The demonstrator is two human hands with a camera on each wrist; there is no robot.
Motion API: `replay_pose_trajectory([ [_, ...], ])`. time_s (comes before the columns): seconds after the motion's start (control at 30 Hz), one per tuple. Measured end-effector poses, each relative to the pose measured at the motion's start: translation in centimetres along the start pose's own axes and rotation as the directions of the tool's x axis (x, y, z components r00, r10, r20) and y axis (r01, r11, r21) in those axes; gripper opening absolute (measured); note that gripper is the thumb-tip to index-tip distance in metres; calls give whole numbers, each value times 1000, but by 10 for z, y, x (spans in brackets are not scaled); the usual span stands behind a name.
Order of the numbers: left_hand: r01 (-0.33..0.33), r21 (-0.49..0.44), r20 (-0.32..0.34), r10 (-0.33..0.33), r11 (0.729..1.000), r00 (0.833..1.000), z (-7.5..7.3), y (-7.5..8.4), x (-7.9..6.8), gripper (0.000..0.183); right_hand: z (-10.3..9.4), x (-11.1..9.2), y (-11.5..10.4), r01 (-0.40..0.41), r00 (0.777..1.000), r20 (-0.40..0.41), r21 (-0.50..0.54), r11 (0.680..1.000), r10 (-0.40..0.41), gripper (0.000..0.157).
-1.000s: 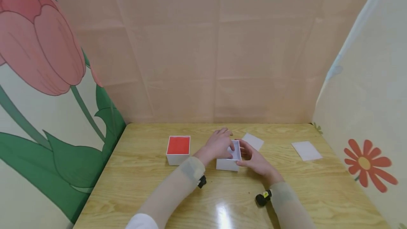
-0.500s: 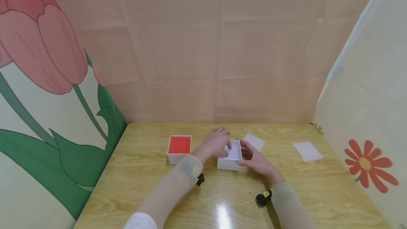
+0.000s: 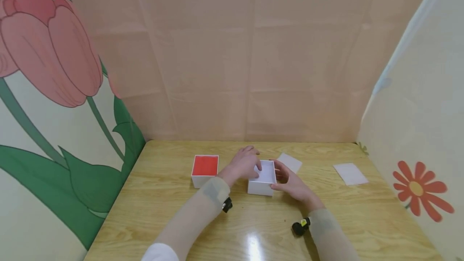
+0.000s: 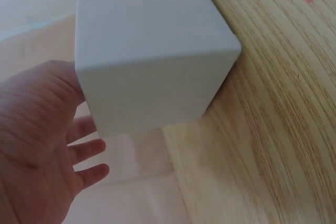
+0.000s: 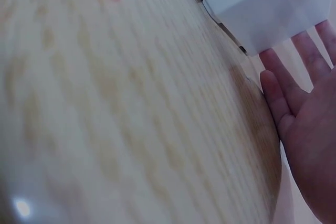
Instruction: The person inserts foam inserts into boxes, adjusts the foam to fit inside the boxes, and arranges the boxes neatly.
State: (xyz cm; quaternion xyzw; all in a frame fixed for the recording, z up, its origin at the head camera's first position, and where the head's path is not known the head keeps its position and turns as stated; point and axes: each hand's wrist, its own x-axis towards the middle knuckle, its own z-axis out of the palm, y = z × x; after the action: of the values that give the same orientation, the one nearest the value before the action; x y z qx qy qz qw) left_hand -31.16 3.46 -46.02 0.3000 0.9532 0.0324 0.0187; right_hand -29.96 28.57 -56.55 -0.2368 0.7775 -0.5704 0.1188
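A white square box, open at the top, stands on the table between both hands. My left hand is at its left, with fingertips reaching over the rim against the white inside. In the left wrist view the box hides part of the left hand, whose other fingers spread loosely outside. My right hand holds the box's right side, thumb near the front corner and fingers toward the back. The right wrist view shows the right hand with fingers along the box.
To the left stands a second white box with a red top. A pale square sheet lies behind the right hand. Another pale sheet is farther right on the wooden table. Cloth hangs behind and at both sides.
My left fingers have shifted slightly left inside the box, showing more of its white inside. The right hand keeps its hold, and the box stays nearly in place.
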Motion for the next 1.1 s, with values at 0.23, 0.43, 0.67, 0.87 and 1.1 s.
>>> replay_pose_trajectory([
  [0.23, -43, -306, -190, -17, 951, 982, 10, -5, -18, 61, 0, 1, 3, 6, 1000, 9, -6, 1000, -6, 91],
  [0.43, -65, -635, -216, -96, 770, 972, 32, -4, -39, 97, -1, 1, 3, 24, 1000, 0, -10, 1000, -24, 90],
  [0.67, -15, -804, -144, -171, 595, 975, 50, -10, -45, 110, -1, 2, 1, 26, 1000, 6, 0, 1000, -26, 92],
  [0.87, -72, -884, -153, -141, 461, 978, 63, -18, -44, 112, -1, 2, 1, 18, 1000, 1, 9, 1000, -18, 93],
  [1.1, -107, -934, -158, -127, 342, 979, 69, -22, -45, 109, -2, 3, 4, 6, 1000, -2, 16, 1000, -6, 92],
])
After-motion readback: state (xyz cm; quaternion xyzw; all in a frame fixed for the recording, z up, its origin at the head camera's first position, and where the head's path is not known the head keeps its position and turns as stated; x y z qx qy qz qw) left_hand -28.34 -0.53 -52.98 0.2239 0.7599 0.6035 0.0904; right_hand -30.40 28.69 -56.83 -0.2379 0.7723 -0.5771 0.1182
